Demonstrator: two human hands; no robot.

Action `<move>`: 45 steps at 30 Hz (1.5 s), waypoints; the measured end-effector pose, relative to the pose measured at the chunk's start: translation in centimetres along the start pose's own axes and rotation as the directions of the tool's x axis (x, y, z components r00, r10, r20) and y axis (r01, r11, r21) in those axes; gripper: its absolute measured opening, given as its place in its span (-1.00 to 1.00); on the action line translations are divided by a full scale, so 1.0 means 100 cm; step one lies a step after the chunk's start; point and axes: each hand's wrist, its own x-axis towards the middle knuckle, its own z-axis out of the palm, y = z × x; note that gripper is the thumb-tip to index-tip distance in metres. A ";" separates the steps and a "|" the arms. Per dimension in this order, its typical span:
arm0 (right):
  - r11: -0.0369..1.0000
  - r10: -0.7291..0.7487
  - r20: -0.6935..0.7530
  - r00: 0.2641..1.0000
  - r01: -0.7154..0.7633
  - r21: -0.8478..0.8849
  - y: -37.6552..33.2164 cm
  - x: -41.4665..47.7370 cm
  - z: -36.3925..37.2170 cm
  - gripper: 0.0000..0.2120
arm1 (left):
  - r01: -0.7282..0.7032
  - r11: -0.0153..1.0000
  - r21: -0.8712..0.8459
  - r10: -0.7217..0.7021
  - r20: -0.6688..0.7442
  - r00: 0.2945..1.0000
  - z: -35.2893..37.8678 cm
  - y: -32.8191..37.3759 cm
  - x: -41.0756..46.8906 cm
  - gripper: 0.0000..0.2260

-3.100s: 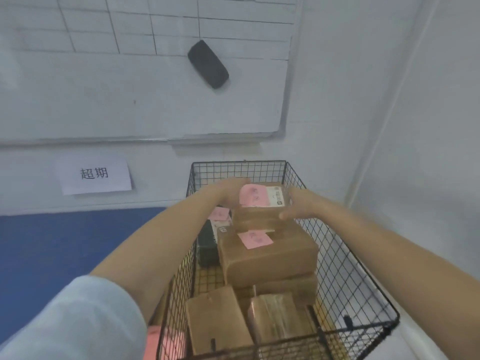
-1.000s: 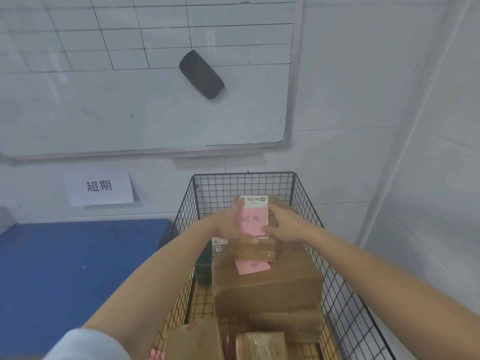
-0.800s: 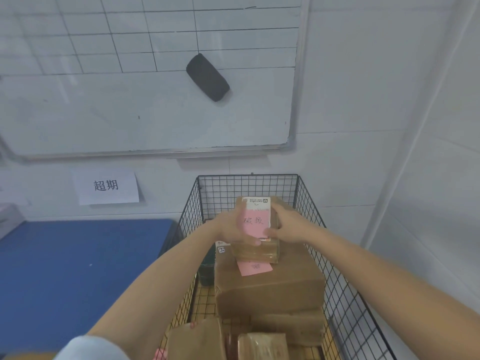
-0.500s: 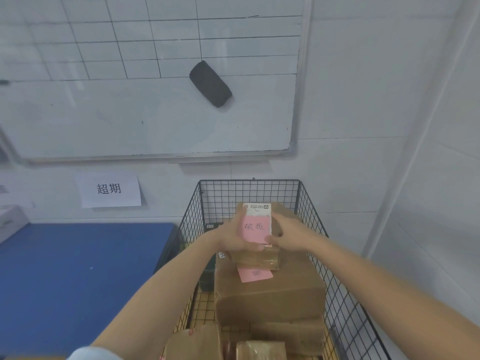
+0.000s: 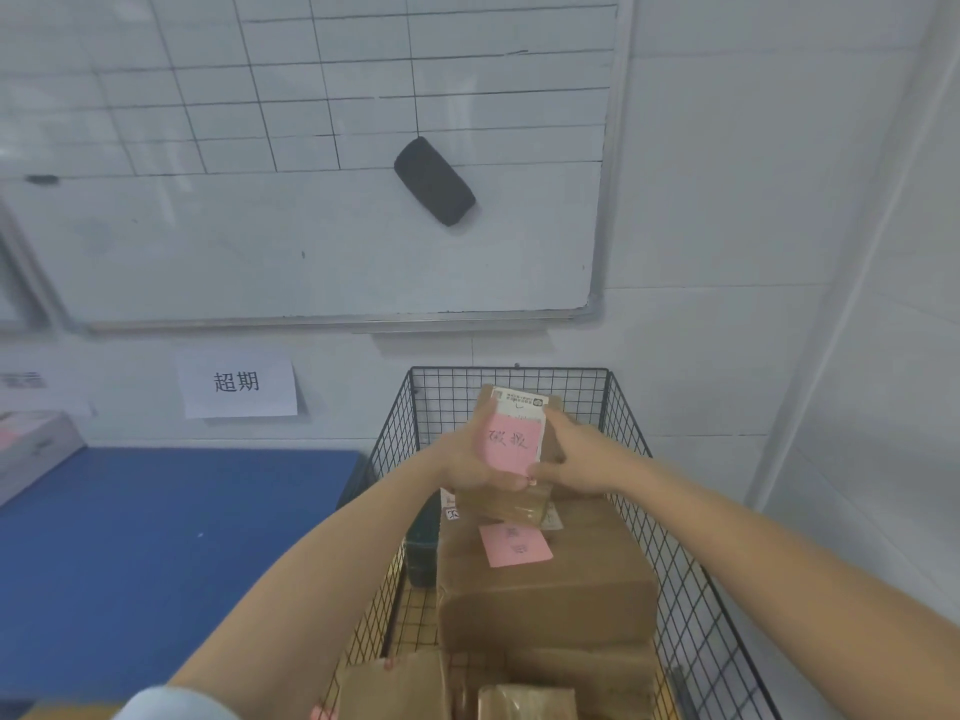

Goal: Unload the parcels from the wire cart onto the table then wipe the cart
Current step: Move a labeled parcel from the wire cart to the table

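The small parcel (image 5: 511,454), clamped between the fingers of the left hand (image 5: 467,459) and right hand (image 5: 576,462), has been raised clear of the large parcel (image 5: 545,579) in the wire cart (image 5: 691,589), so transfer to the blue desk (image 5: 156,553) is judged next.

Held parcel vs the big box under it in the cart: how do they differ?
The small parcel is gripped by the left hand and right hand, raised clear; the large box lies flat on other parcels in the wire cart.
The small parcel is tilted up on end and much narrower; the large box is broad.
The small parcel also carries a white printed label; none shows on the large box's top.
Both are brown cardboard with a pink note.
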 end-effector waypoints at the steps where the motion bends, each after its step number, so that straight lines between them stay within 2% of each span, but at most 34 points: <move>1: 1.000 -0.014 -0.028 1.000 0.014 -0.007 -0.004 -0.001 -0.004 -0.19 | -0.006 1.000 0.006 0.006 -0.007 1.000 -0.004 -0.001 -0.002 0.11; 5: 0.992 -0.118 -0.079 0.990 0.114 -0.050 -0.031 0.001 -0.026 -0.21 | -0.016 0.999 0.046 0.019 -0.068 0.997 -0.026 -0.003 -0.021 0.04; 9: 0.979 -0.193 -0.112 0.975 0.185 -0.082 -0.064 0.006 -0.051 -0.29 | 0.006 1.000 0.001 -0.006 -0.199 0.980 -0.058 -0.005 -0.045 0.03; 13: 0.969 -0.239 -0.134 0.962 0.227 -0.102 -0.101 0.002 -0.066 -0.23 | 0.015 0.999 -0.044 -0.029 -0.330 0.944 -0.089 -0.011 -0.078 -0.01; 16: 0.963 -0.260 -0.144 0.955 0.246 -0.108 -0.126 0.004 -0.067 -0.25 | 0.022 0.996 -0.082 -0.054 -0.411 0.910 -0.110 -0.022 -0.099 0.00; 22: 0.940 -0.335 -0.112 0.936 0.323 -0.114 -0.194 0.013 -0.047 -0.27 | 0.048 0.984 -0.173 -0.126 -0.474 0.871 -0.154 -0.065 -0.148 -0.02; 29: 0.904 -0.418 -0.063 0.906 0.408 -0.126 -0.312 0.038 0.009 -0.32 | 0.095 0.972 -0.216 -0.197 -0.520 0.831 -0.221 -0.161 -0.215 0.00; 36: 0.912 -0.399 0.008 0.917 0.398 -0.104 -0.429 0.076 0.079 -0.28 | 0.110 0.957 -0.268 -0.238 -0.512 0.825 -0.289 -0.273 -0.275 0.01; 42: 0.932 -0.356 0.050 0.933 0.358 -0.055 -0.477 0.113 0.136 -0.26 | 0.142 0.945 -0.295 -0.276 -0.485 0.830 -0.320 -0.359 -0.278 0.15; 45: 0.942 -0.328 0.066 0.942 0.331 -0.047 -0.489 0.139 0.154 -0.26 | 0.179 0.953 -0.246 -0.279 -0.474 0.835 -0.336 -0.395 -0.268 0.13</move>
